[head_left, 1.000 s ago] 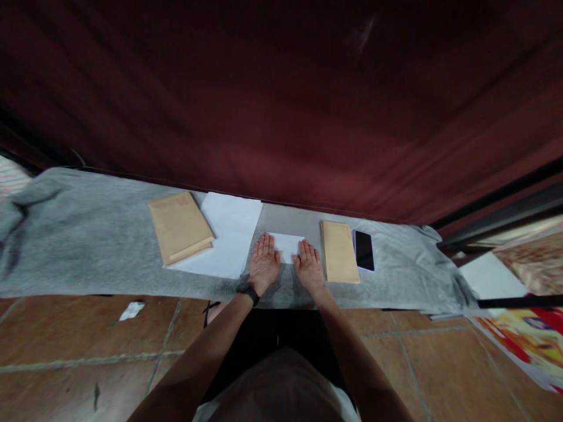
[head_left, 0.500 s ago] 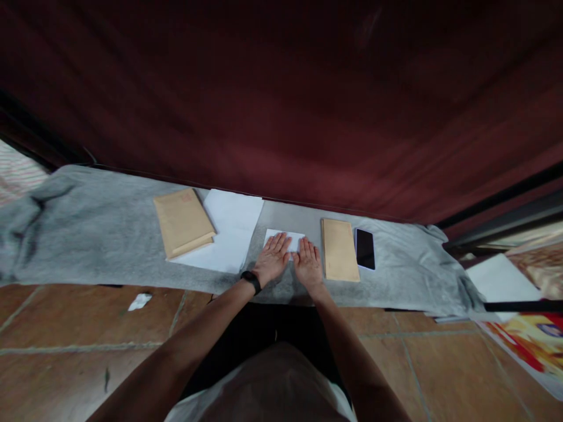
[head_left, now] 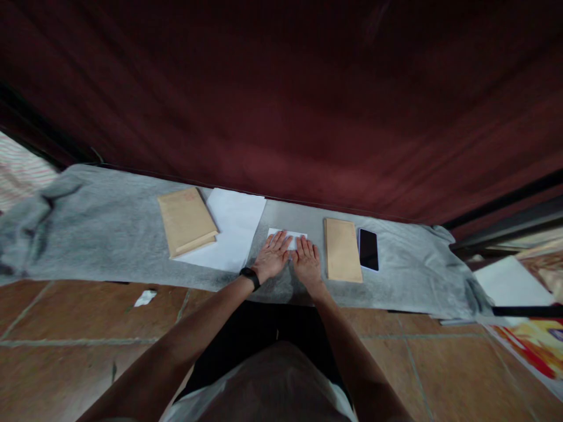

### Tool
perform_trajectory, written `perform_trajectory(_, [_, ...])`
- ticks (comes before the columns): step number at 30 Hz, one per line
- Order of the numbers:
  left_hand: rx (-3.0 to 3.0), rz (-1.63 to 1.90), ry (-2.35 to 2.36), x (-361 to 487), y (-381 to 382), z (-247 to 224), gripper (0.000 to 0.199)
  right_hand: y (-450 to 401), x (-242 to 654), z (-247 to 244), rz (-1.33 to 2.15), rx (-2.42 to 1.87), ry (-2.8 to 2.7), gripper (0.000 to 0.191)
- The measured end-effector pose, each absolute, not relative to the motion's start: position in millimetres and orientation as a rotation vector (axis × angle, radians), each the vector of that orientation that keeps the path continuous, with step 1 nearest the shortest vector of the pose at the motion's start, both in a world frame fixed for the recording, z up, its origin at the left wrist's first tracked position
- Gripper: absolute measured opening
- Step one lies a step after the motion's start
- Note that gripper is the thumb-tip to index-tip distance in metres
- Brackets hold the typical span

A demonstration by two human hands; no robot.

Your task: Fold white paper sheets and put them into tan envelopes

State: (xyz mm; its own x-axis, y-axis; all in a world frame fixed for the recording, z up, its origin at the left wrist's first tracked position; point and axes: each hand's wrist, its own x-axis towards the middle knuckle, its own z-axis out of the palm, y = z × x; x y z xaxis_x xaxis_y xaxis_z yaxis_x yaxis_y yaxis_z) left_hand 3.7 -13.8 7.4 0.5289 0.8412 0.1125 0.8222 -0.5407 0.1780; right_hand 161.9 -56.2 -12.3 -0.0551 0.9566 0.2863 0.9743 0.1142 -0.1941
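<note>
A small white folded sheet of paper [head_left: 291, 241] lies on the grey cloth in front of me. My left hand [head_left: 272, 257] presses flat on its left part, fingers stretched out; a black band circles that wrist. On the right part rests my right hand [head_left: 307, 262], also flat with extended fingers. Much of the paper is hidden under both hands. To the left, large white sheets [head_left: 237, 223] lie partly beneath a pile of brown envelopes [head_left: 187, 220]. Just right of my right hand is another brown envelope stack [head_left: 343, 251].
A dark-screened phone [head_left: 368, 249] lies beside the right envelopes. The grey cloth [head_left: 109, 228] covers a long narrow surface against a dark red hanging sheet [head_left: 272, 117]. A crumpled white scrap [head_left: 145, 298] is on the tiled floor [head_left: 79, 313]; a white board [head_left: 512, 284] stands at far right.
The view has shifted slightly, so the things appear a little further right. My hands stay flat on the folded paper, with little visible movement.
</note>
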Motion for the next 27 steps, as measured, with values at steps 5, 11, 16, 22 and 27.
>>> perform_trajectory(5, [2.568,0.295,1.598,-9,0,5,0.06,-57,166,-15,-0.097,-1.91,-2.025,0.056])
perform_trajectory(11, [2.581,0.252,1.62,-12,17,19,0.056,-58,165,-16,-0.103,-1.919,-2.008,0.056])
perform_trajectory(16, [2.558,0.137,1.521,-11,41,41,0.044,-57,164,-14,-0.093,-1.935,-2.006,0.056])
perform_trajectory(22, [2.505,0.101,1.503,-9,63,55,0.045,-57,164,-14,-0.064,-1.944,-2.006,0.056])
perform_trajectory(27, [2.462,0.099,1.459,-6,67,58,0.044,-57,165,-12,-0.039,-1.946,-2.007,0.055])
